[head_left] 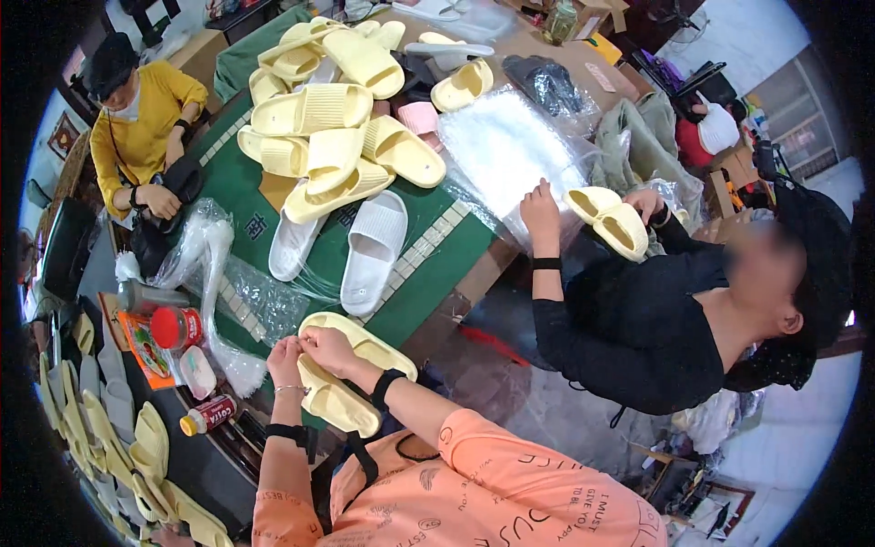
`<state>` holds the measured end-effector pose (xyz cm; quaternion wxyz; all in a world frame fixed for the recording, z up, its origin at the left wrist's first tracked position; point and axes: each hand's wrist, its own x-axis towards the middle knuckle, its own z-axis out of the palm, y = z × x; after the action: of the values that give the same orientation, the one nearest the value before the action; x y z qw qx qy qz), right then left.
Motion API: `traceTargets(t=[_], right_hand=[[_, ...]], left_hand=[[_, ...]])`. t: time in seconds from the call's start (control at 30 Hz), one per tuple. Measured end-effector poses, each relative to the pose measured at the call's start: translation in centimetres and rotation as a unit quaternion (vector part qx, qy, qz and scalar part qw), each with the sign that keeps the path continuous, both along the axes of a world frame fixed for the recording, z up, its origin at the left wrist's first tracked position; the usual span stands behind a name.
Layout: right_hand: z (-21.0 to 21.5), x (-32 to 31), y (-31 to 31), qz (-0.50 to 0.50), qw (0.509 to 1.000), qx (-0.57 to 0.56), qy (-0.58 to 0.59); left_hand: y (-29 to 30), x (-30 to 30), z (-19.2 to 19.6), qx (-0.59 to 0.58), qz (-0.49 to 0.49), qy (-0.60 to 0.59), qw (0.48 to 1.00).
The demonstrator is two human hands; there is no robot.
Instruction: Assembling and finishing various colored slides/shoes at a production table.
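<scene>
- My left hand and right hand sit close together at the near edge of the green surface, both on a pair of pale yellow slides.
- Fingers of both hands are pressed together in a pinch right at the top edge of the slides. Looks like something tiny between them, but it's too small for me to tell what.
- The slides are stacked sole to sole, partly hanging off the surface edge over my lap.
- Just beyond them lies a white pair of slides, and farther back a big heap of yellow slides.
- To my left there's crumpled clear plastic wrap, a red-capped jar and a small bottle.
- Across from me, a person in black holds another yellow pair over a stack of clear bags.
</scene>
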<state>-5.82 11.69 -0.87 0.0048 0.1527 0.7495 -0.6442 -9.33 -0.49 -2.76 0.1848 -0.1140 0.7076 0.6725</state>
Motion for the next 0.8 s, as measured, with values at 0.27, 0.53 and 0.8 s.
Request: traceTargets(t=[0.27, 0.53, 0.8], right_hand=[[0.3, -0.1, 0.6, 0.012, 0.999, 0.035, -0.013], [0.9, 0.3, 0.9, -0.039, 0.964, 0.177, 0.196], [-1.3, 7.2, 4.9, 0.359, 0.913, 0.183, 0.066]], left_hand=[[0.9, 0.7, -1.3, 0.049, 0.063, -0.007, 0.997], [-1.3, 0.1, 1.7, -0.083, 0.022, 0.000, 0.996], [-4.1, 2.8, -2.4, -0.392, -0.142, 0.036, 0.908]])
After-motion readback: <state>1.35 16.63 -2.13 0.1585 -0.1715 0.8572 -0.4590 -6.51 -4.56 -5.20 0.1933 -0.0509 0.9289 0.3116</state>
